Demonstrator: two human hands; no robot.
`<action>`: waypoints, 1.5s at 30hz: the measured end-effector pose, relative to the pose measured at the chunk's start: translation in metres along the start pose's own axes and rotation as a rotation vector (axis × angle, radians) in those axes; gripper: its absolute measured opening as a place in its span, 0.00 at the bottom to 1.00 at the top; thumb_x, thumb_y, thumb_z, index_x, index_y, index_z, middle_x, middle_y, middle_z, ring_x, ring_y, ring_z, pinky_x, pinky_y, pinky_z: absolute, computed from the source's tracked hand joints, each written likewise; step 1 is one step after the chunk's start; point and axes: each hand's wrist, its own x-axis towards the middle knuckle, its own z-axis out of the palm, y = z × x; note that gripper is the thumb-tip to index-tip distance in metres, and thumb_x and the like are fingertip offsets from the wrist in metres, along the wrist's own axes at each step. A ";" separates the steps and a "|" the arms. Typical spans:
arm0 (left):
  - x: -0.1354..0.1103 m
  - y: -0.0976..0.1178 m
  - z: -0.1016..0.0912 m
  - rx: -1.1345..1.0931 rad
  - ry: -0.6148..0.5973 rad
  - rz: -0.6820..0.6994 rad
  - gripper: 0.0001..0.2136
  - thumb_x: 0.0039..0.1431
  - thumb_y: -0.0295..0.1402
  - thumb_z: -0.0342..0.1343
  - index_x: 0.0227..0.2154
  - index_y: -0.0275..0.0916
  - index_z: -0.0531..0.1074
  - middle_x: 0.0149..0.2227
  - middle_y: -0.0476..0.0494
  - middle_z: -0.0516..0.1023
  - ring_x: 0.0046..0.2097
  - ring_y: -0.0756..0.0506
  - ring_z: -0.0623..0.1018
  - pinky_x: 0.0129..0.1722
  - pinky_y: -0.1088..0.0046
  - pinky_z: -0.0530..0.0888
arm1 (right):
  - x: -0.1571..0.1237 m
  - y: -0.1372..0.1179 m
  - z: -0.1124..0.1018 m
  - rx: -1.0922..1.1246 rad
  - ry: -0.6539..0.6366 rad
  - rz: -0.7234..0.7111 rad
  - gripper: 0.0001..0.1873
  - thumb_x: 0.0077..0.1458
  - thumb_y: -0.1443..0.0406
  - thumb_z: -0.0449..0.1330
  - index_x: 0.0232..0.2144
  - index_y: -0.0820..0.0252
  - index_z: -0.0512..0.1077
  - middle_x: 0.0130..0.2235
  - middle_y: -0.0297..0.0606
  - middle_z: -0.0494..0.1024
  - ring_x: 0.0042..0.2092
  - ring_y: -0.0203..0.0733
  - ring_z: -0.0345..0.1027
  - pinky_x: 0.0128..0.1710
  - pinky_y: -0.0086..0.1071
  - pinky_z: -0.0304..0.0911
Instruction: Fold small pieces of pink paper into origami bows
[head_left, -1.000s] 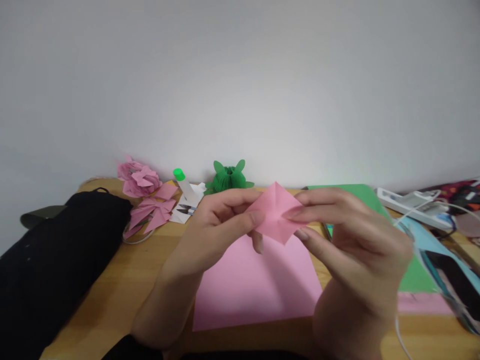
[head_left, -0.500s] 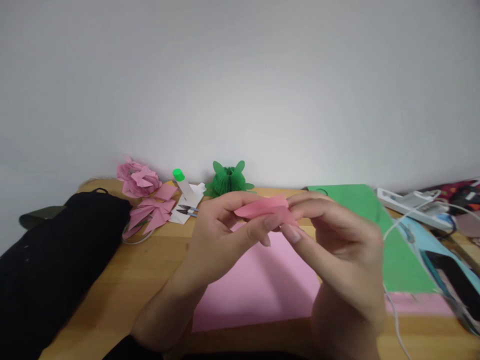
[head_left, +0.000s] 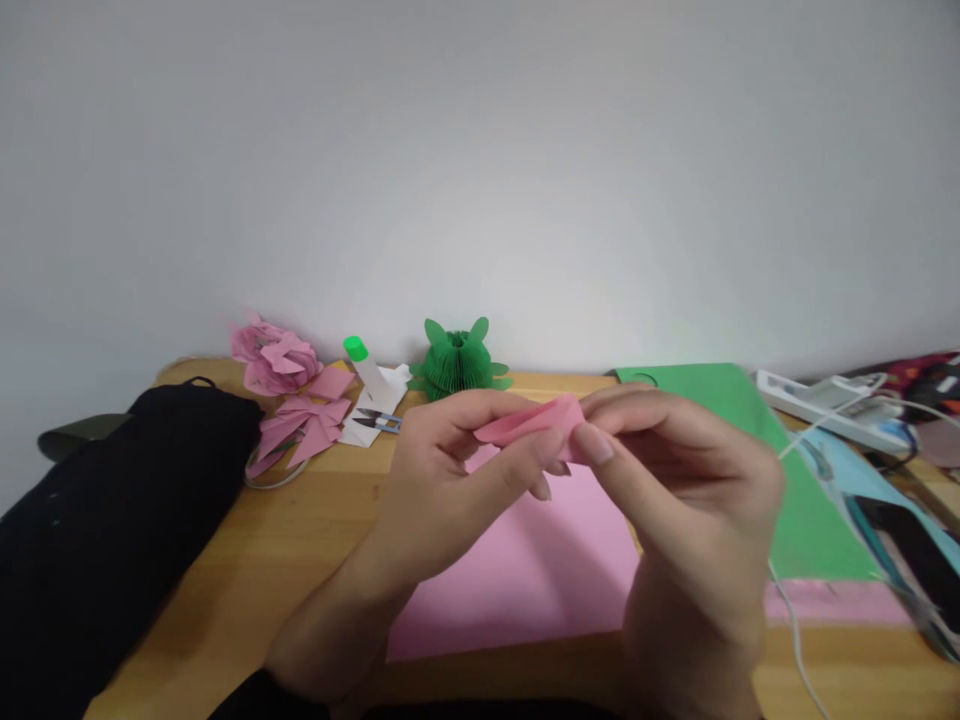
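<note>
Left fingers (head_left: 514, 468) and right fingers (head_left: 600, 447) pinch a folded pink paper (head_left: 536, 418) — thin, matte — above a flat pink sheet (head_left: 517, 585).

A: Lighting?
B: Fair. Wall (head_left: 480, 180) is glowing mid-frame, corners are going dim. 1 soft shadow is crossing the pink sheet (head_left: 525, 570).
A: Focus?
B: Left hand (head_left: 442, 490), right hand (head_left: 697, 500) are looking slightly soft; phone (head_left: 919, 550) is stretching near right edge.
</note>
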 end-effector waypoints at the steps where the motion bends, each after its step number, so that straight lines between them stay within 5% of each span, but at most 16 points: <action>1: 0.000 0.000 0.000 0.003 0.003 -0.001 0.04 0.59 0.28 0.63 0.29 0.39 0.82 0.23 0.52 0.80 0.25 0.53 0.78 0.27 0.78 0.78 | 0.000 0.000 0.000 0.010 0.002 0.007 0.10 0.56 0.76 0.64 0.32 0.55 0.79 0.30 0.32 0.81 0.32 0.35 0.75 0.32 0.31 0.73; 16: -0.003 0.000 0.001 0.132 0.072 0.031 0.06 0.57 0.27 0.63 0.25 0.40 0.80 0.20 0.53 0.79 0.24 0.52 0.78 0.27 0.77 0.77 | 0.002 0.000 0.004 0.070 0.034 0.082 0.09 0.56 0.74 0.66 0.30 0.55 0.77 0.29 0.31 0.81 0.30 0.34 0.75 0.31 0.28 0.75; 23: -0.005 0.000 0.002 0.148 0.061 0.014 0.06 0.57 0.27 0.63 0.26 0.40 0.80 0.21 0.53 0.80 0.23 0.52 0.78 0.25 0.78 0.77 | -0.002 -0.001 0.006 0.125 0.063 0.149 0.09 0.58 0.72 0.64 0.38 0.53 0.78 0.28 0.31 0.80 0.29 0.34 0.75 0.30 0.28 0.74; 30: -0.006 0.000 0.003 0.134 0.026 0.032 0.07 0.57 0.24 0.62 0.24 0.39 0.77 0.20 0.53 0.79 0.24 0.52 0.78 0.26 0.78 0.77 | 0.000 0.000 0.009 0.036 0.047 0.054 0.06 0.57 0.71 0.66 0.31 0.55 0.79 0.25 0.32 0.78 0.29 0.36 0.70 0.28 0.31 0.70; 45: -0.006 -0.001 0.003 0.078 -0.002 0.007 0.08 0.58 0.24 0.62 0.25 0.40 0.78 0.21 0.55 0.79 0.24 0.53 0.77 0.28 0.80 0.76 | -0.001 0.001 0.008 0.095 0.062 0.097 0.08 0.57 0.73 0.66 0.30 0.55 0.79 0.24 0.31 0.74 0.31 0.35 0.71 0.32 0.31 0.73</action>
